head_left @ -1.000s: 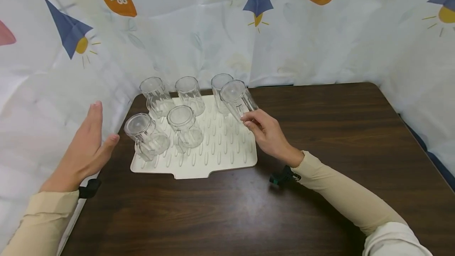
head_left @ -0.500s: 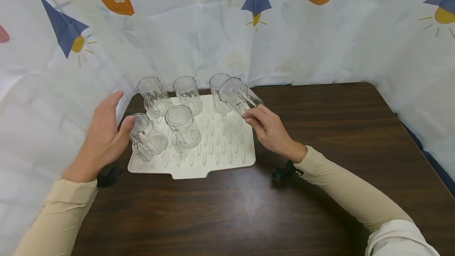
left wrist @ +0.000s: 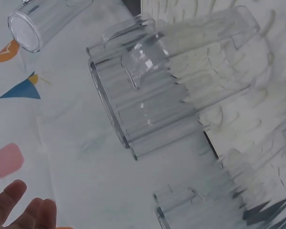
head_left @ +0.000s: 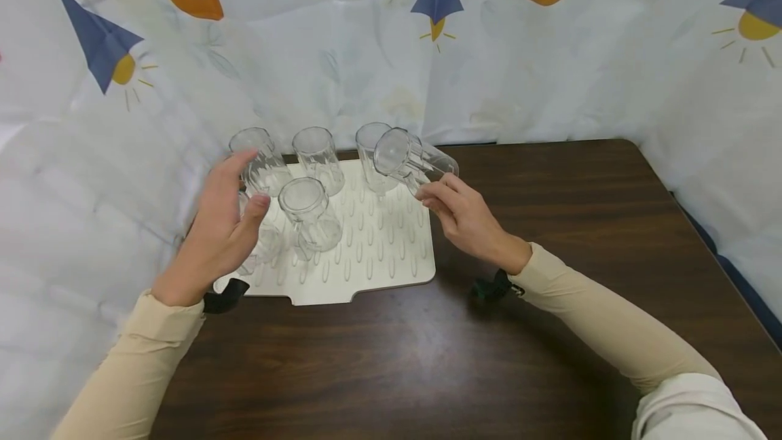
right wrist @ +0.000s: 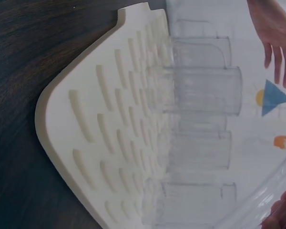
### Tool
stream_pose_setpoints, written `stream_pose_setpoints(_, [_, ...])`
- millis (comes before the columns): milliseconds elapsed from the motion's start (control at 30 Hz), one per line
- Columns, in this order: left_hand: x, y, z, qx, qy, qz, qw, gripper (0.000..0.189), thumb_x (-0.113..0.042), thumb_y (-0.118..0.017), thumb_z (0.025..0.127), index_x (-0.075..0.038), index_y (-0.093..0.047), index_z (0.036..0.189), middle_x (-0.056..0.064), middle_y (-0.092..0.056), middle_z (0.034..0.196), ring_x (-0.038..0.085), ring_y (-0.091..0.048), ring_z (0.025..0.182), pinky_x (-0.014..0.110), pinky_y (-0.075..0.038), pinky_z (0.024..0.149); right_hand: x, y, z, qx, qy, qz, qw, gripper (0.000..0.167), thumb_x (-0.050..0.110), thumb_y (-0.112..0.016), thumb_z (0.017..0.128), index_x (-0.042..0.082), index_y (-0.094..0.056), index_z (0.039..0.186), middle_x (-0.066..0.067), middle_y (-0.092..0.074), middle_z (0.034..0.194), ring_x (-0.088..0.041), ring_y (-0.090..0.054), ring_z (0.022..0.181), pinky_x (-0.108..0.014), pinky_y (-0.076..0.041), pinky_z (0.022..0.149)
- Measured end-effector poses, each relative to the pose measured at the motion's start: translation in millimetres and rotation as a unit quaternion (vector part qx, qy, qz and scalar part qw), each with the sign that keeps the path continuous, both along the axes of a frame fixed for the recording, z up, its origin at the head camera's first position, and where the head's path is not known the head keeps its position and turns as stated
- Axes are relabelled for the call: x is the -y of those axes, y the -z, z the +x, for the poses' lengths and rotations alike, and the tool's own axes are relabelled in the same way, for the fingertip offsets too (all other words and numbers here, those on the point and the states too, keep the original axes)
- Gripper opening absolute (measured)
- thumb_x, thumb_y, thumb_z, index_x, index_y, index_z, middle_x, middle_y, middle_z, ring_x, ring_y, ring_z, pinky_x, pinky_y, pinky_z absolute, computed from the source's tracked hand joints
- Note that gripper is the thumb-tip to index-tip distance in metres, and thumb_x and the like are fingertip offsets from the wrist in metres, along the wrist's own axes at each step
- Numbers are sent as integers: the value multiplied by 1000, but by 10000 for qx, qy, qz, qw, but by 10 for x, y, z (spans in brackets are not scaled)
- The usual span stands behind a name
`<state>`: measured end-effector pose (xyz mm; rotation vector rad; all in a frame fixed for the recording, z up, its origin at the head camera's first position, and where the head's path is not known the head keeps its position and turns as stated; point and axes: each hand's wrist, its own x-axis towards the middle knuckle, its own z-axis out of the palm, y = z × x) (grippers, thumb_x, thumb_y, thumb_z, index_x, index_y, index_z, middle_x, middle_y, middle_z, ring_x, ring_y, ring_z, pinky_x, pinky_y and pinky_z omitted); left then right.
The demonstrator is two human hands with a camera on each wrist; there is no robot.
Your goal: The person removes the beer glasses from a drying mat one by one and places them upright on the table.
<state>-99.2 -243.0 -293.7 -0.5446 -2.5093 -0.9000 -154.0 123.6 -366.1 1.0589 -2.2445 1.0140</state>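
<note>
A person's two bare hands are working over a dark wooden table [head_left: 440, 365]; in these directions, twelve o'clock is pointing to its far edge. The right hand [head_left: 467, 219] is gripping a clear glass mug [head_left: 397, 155], its fingers curling in a pinch, apparently on the handle. The mug's body is lying just past the fingertips, at about twelve o'clock. It is tilting well over, its long axis running roughly from nine-thirty to three-thirty, across the line of the forearm. The right hand is plainly the nearer one. The left hand [head_left: 214, 223] is hovering at about eight o'clock from the held mug, well apart from it, its fingers extending loosely, its thumb standing away, and nothing sitting in its grasp.

Beneath, a pale ridged mat [head_left: 391, 257] is bearing five similar mugs. Three are standing along the far side: back-left mug [head_left: 271, 172], back-middle mug [head_left: 320, 165] and back-right mug [head_left: 368, 155]. The held mug is overlapping the last in view; whether they are touching, one cannot tell. Front-middle mug [head_left: 314, 223] is standing at six o'clock from the back-middle one. Front-left mug [head_left: 269, 243] is hiding partly behind the left hand.
</note>
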Motion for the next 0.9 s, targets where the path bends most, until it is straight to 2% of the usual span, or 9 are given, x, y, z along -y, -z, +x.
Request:
stream_pose_setpoints(100, [-74, 41, -7, 76, 121, 129, 9998, 81, -62, -36, 107, -2, -31, 160, 27, -36, 159, 43, -40, 133, 56, -34, 104, -17, -14, 9, -98, 6, 69, 9999, 13, 6, -68, 97, 8, -71, 110, -9, -59, 91, -16, -56, 74, -29, -49, 65])
stream_pose_setpoints(267, [-189, 131, -41, 109, 288, 163, 9994, 84, -64, -32, 106, 0, -30, 160, 26, -35, 160, 41, -37, 144, 54, -37, 107, -53, -29, 24, -103, 27, 253, 9996, 16, 7, -69, 96, 12, -71, 111, -7, -54, 87, -14, -46, 69, -27, -43, 63])
stream_pose_setpoints(567, [-396, 234, -85, 240, 632, 326, 9972, 80, -63, -31, 107, -3, -30, 160, 22, -34, 162, 37, -37, 146, 52, -37, 110, -120, -81, 36, -304, 16, 656, 9974, 20, 2, -65, 99, 12, -72, 115, -6, -50, 86, -13, -42, 73, -26, -41, 64])
stream_pose_setpoints(900, [-618, 319, -129, 347, 827, 481, 9948, 81, -65, -30, 106, -5, -29, 160, 20, -33, 163, 34, -41, 142, 47, -42, 107, -174, -102, 51, -646, -142, 888, 9938, 25, -5, -63, 98, 11, -71, 116, -6, -51, 86, -16, -49, 80, -27, -43, 68])
